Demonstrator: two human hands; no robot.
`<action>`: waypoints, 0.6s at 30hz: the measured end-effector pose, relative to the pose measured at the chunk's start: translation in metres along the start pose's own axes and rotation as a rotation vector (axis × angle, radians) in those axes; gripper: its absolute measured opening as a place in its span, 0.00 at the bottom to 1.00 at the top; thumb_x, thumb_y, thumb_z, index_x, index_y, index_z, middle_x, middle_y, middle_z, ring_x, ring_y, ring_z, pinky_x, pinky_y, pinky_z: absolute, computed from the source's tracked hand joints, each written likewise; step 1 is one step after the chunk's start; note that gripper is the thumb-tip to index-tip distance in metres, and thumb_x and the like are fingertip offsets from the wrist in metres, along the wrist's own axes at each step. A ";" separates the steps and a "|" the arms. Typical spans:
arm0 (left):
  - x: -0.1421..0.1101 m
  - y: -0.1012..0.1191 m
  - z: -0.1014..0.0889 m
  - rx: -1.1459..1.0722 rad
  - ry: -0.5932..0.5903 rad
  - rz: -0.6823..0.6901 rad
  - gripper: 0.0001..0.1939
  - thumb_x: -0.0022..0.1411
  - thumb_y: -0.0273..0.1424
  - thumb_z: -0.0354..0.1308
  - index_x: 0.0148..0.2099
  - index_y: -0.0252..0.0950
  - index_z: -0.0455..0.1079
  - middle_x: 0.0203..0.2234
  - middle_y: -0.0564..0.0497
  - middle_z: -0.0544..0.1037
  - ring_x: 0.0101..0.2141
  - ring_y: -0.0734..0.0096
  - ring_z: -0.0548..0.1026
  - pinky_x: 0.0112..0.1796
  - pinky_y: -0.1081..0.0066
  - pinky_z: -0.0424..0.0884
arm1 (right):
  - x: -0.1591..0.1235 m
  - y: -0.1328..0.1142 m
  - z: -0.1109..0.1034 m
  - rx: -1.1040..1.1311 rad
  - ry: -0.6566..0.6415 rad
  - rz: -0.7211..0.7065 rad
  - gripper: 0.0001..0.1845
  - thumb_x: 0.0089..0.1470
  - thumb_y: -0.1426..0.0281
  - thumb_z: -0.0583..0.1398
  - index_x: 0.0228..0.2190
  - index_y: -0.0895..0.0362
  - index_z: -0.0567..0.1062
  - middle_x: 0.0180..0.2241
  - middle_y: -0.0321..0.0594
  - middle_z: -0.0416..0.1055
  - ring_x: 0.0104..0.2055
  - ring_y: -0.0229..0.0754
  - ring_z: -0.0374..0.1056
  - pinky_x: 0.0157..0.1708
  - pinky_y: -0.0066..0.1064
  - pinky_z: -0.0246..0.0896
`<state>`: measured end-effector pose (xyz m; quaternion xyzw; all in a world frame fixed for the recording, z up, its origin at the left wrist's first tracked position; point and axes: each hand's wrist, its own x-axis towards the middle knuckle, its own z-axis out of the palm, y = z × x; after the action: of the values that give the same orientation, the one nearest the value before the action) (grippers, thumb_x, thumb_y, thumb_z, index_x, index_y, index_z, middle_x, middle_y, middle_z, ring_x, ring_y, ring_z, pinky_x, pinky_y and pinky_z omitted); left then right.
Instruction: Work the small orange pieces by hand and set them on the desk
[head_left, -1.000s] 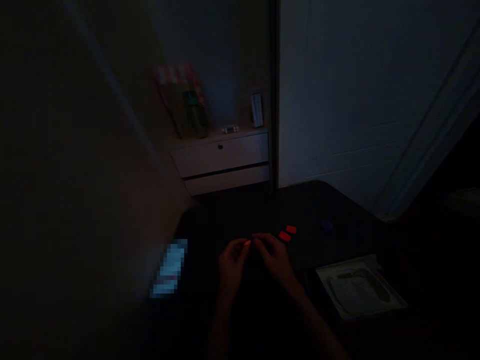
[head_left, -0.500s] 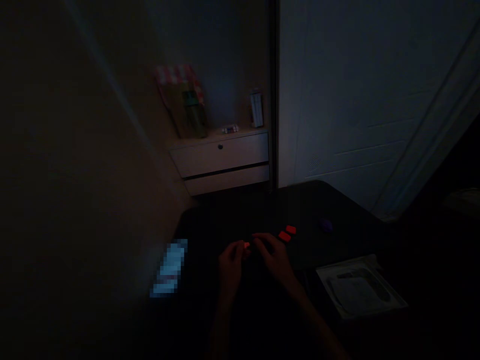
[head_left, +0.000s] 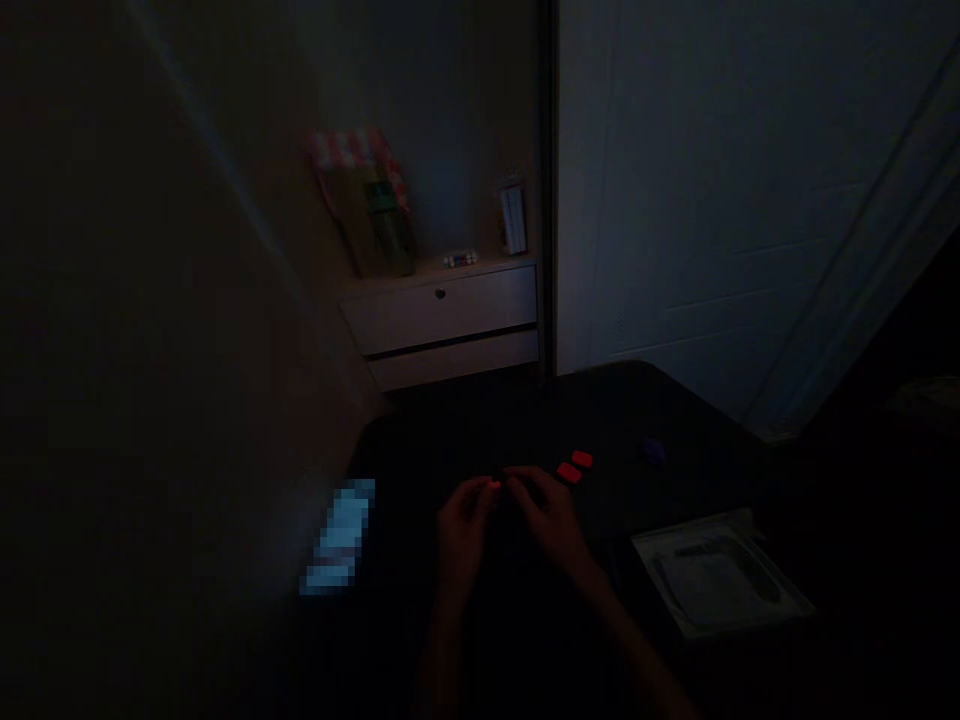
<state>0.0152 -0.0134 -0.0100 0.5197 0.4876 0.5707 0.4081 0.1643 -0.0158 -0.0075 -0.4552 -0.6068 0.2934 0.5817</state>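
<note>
In the dim light over a dark table (head_left: pixel 600 400), my left hand (head_left: pixel 463 515) pinches a small bright red piece (head_left: pixel 496 485), mostly covered by the fingers. Its kind is too dark to make out. Close beside it on the right is my right hand (head_left: pixel 546 508), thumb and fingertips pressed together near the piece; what they hold, if anything, is hidden. Just past the right hand, two flat red pieces (head_left: pixel 569 473) lie side by side on the tabletop. Farther right rests a small purple object (head_left: pixel 652 451).
A glowing blurred-out screen (head_left: pixel 339 540) is at the left. A pale flat packet (head_left: pixel 721 575) lies at the lower right. Behind the table stand a cabinet with drawers (head_left: pixel 465 305), a green-capped bottle (head_left: pixel 386 220) on it, and a white door panel (head_left: pixel 675 200).
The left fingers have shifted slightly, and less of the red piece shows between them. The right hand and the two red pieces on the table stay in place.
</note>
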 end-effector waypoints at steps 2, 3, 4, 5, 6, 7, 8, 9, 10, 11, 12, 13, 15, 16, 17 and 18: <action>0.000 0.000 0.000 -0.024 -0.016 0.001 0.15 0.58 0.40 0.67 0.43 0.36 0.79 0.40 0.43 0.84 0.40 0.59 0.82 0.44 0.63 0.77 | 0.000 0.001 0.000 0.001 0.001 -0.013 0.11 0.63 0.65 0.60 0.43 0.52 0.80 0.42 0.41 0.80 0.45 0.47 0.75 0.47 0.38 0.68; -0.001 0.001 0.000 -0.033 -0.025 0.002 0.15 0.58 0.40 0.68 0.43 0.36 0.79 0.40 0.43 0.84 0.42 0.59 0.82 0.45 0.62 0.77 | 0.000 0.002 0.000 0.000 0.003 -0.019 0.10 0.63 0.65 0.60 0.43 0.52 0.80 0.42 0.41 0.80 0.46 0.47 0.75 0.47 0.38 0.68; -0.001 0.002 0.000 -0.040 -0.031 0.003 0.15 0.57 0.39 0.68 0.43 0.36 0.79 0.40 0.43 0.84 0.43 0.58 0.82 0.46 0.62 0.77 | 0.000 0.002 0.001 -0.001 0.004 -0.024 0.10 0.63 0.65 0.60 0.43 0.52 0.80 0.42 0.41 0.80 0.46 0.48 0.75 0.48 0.38 0.68; -0.001 0.002 0.000 -0.046 -0.035 0.005 0.14 0.56 0.39 0.69 0.43 0.36 0.79 0.41 0.43 0.84 0.43 0.57 0.82 0.47 0.61 0.76 | 0.000 0.003 0.001 -0.003 0.008 -0.027 0.10 0.63 0.65 0.60 0.42 0.52 0.80 0.42 0.41 0.80 0.46 0.48 0.75 0.48 0.38 0.68; -0.002 0.003 0.000 -0.052 -0.035 0.008 0.14 0.56 0.38 0.69 0.42 0.36 0.79 0.41 0.43 0.84 0.44 0.57 0.82 0.48 0.60 0.76 | 0.001 0.003 0.001 -0.003 0.013 -0.028 0.10 0.63 0.65 0.59 0.42 0.52 0.80 0.42 0.41 0.80 0.46 0.48 0.75 0.48 0.39 0.68; -0.002 0.003 -0.001 -0.060 -0.037 0.014 0.14 0.55 0.38 0.69 0.43 0.36 0.79 0.41 0.43 0.84 0.44 0.57 0.82 0.48 0.60 0.76 | 0.001 0.003 0.001 -0.003 0.015 -0.029 0.10 0.63 0.65 0.59 0.42 0.52 0.80 0.42 0.41 0.80 0.46 0.48 0.75 0.48 0.39 0.68; -0.002 0.003 -0.001 -0.070 -0.040 0.018 0.15 0.55 0.37 0.70 0.43 0.36 0.79 0.42 0.43 0.84 0.45 0.57 0.81 0.49 0.60 0.76 | 0.001 0.003 0.001 -0.002 0.016 -0.030 0.10 0.63 0.65 0.59 0.42 0.52 0.80 0.42 0.41 0.80 0.46 0.48 0.75 0.48 0.39 0.68; -0.002 0.003 -0.001 -0.077 -0.039 0.021 0.14 0.55 0.37 0.70 0.43 0.36 0.79 0.42 0.43 0.84 0.45 0.57 0.81 0.49 0.60 0.75 | 0.001 0.003 0.001 -0.001 0.016 -0.030 0.10 0.63 0.65 0.59 0.42 0.52 0.80 0.42 0.41 0.80 0.46 0.48 0.75 0.47 0.38 0.69; -0.002 0.002 -0.001 -0.081 -0.041 0.023 0.14 0.56 0.37 0.69 0.43 0.36 0.78 0.42 0.43 0.84 0.45 0.58 0.81 0.49 0.61 0.75 | 0.001 0.002 0.001 -0.001 0.013 -0.030 0.10 0.62 0.65 0.60 0.42 0.52 0.80 0.42 0.41 0.80 0.45 0.48 0.76 0.47 0.38 0.69; -0.002 0.002 -0.001 -0.081 -0.043 0.022 0.14 0.56 0.37 0.69 0.44 0.36 0.78 0.42 0.43 0.84 0.45 0.58 0.81 0.50 0.61 0.75 | 0.001 0.001 0.002 -0.002 0.009 -0.030 0.10 0.62 0.65 0.60 0.42 0.52 0.80 0.41 0.42 0.80 0.45 0.47 0.76 0.46 0.37 0.69; -0.002 0.001 -0.001 -0.078 -0.042 0.020 0.14 0.57 0.37 0.69 0.44 0.36 0.78 0.43 0.43 0.84 0.45 0.58 0.81 0.50 0.61 0.75 | 0.001 0.001 0.001 -0.001 -0.001 -0.032 0.10 0.62 0.66 0.60 0.42 0.53 0.80 0.41 0.42 0.80 0.44 0.47 0.76 0.45 0.37 0.70; -0.001 0.001 -0.001 -0.072 -0.038 0.016 0.14 0.57 0.37 0.69 0.44 0.36 0.78 0.42 0.43 0.84 0.45 0.58 0.81 0.50 0.61 0.75 | 0.000 0.000 0.001 0.001 -0.009 -0.035 0.10 0.62 0.66 0.61 0.42 0.53 0.80 0.41 0.42 0.80 0.43 0.47 0.76 0.45 0.37 0.70; -0.001 0.001 0.000 -0.056 -0.023 0.009 0.15 0.57 0.39 0.68 0.44 0.36 0.78 0.42 0.43 0.84 0.44 0.58 0.81 0.49 0.61 0.75 | 0.000 -0.002 0.001 0.010 -0.025 -0.044 0.10 0.62 0.66 0.61 0.42 0.53 0.80 0.41 0.42 0.79 0.43 0.46 0.76 0.45 0.36 0.70; -0.001 0.001 0.000 -0.051 -0.020 0.008 0.15 0.57 0.39 0.68 0.44 0.36 0.78 0.42 0.43 0.84 0.44 0.58 0.82 0.49 0.61 0.76 | 0.000 -0.003 0.001 0.015 -0.034 -0.049 0.10 0.62 0.65 0.61 0.42 0.53 0.80 0.41 0.42 0.79 0.43 0.46 0.76 0.45 0.37 0.70; -0.001 0.001 0.000 -0.050 -0.019 0.009 0.15 0.57 0.39 0.68 0.44 0.36 0.78 0.41 0.43 0.84 0.44 0.58 0.82 0.49 0.60 0.76 | 0.000 -0.003 0.001 0.020 -0.043 -0.050 0.10 0.62 0.65 0.61 0.43 0.53 0.80 0.41 0.42 0.79 0.43 0.46 0.76 0.45 0.37 0.70; -0.001 0.001 0.000 -0.054 -0.019 0.011 0.15 0.58 0.39 0.68 0.44 0.36 0.78 0.41 0.43 0.84 0.44 0.58 0.82 0.49 0.60 0.76 | 0.000 -0.004 0.001 0.023 -0.050 -0.047 0.10 0.62 0.65 0.61 0.43 0.53 0.80 0.41 0.42 0.79 0.43 0.46 0.76 0.45 0.37 0.70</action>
<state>0.0155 -0.0144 -0.0089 0.5165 0.4654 0.5809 0.4233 0.1630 -0.0171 -0.0044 -0.4265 -0.6286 0.2978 0.5782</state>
